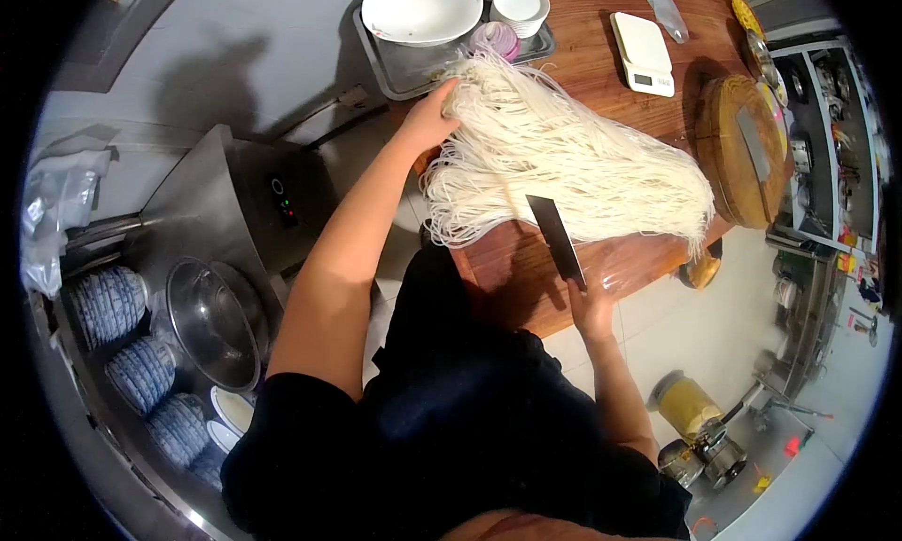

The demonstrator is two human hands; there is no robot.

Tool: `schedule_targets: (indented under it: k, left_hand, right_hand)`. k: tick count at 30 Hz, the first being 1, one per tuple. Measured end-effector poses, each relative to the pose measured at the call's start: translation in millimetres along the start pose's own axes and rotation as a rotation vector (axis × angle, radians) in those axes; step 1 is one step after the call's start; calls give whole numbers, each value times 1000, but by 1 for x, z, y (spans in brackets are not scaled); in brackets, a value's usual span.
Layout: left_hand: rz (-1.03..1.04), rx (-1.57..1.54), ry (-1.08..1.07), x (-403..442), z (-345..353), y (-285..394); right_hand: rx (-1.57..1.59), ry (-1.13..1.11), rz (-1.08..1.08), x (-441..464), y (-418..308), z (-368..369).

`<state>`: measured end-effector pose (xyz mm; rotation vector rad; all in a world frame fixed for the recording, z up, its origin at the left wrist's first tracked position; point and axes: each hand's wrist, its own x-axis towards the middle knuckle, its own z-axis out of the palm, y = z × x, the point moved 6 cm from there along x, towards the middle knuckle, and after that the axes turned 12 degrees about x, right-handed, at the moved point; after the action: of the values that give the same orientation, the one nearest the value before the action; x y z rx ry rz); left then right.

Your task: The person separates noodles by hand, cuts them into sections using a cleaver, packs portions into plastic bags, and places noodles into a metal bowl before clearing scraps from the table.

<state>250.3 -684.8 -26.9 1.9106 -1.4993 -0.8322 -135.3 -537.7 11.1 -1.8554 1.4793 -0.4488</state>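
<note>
A wide heap of long white noodles (pixel 564 156) is spread over the wooden table (pixel 507 268), its strands hanging past the left and right edges. My left hand (pixel 435 120) grips the noodles at their upper left end, and some fingertips are hidden among the strands. In my right hand (pixel 592 311) is a cleaver (pixel 556 235), held by its handle near the front edge of the table. The dark blade points up and away from me, with its tip beside the lower edge of the noodles.
Behind the noodles, a metal tray (pixel 395 66) carries a large white bowl (pixel 423 10), small bowls (pixel 520 7) and a cut onion (pixel 495 40). A kitchen scale (pixel 643 54) lies farther right. Another cleaver (pixel 753 143) rests on a round chopping block (pixel 728 179). Stacked bowls (pixel 141 372) stand lower left.
</note>
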Motion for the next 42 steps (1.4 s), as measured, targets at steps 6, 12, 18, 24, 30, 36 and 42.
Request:
schedule_targets:
  k: [6,12,18,24,30,36,42]
  left_hand:
    - [-147,-80,278,-114,11,-47]
    - [-181,269,302,-193,38,-8]
    - [-248,316,308,-171,40,14]
    - [-207,551,216,-137,47,13]
    - [-230,554,134,-120,44,12]
    - [254,612,286,-152,42,25]
    - [349,492,325,-175,42,19]
  right_hand:
    - [73,-28,-64,-11,5,2]
    - [73,-133,-116,-18,7,5]
    - [109,-12,-100,-29,-7,14]
    - [35,-104,-19,-36,-13,28]
    - [19,-34,-135,-38,-20,33]
    - [7,-66,-37,-35,-23,33]
    - [16,-71,-69,-31,-14,40]
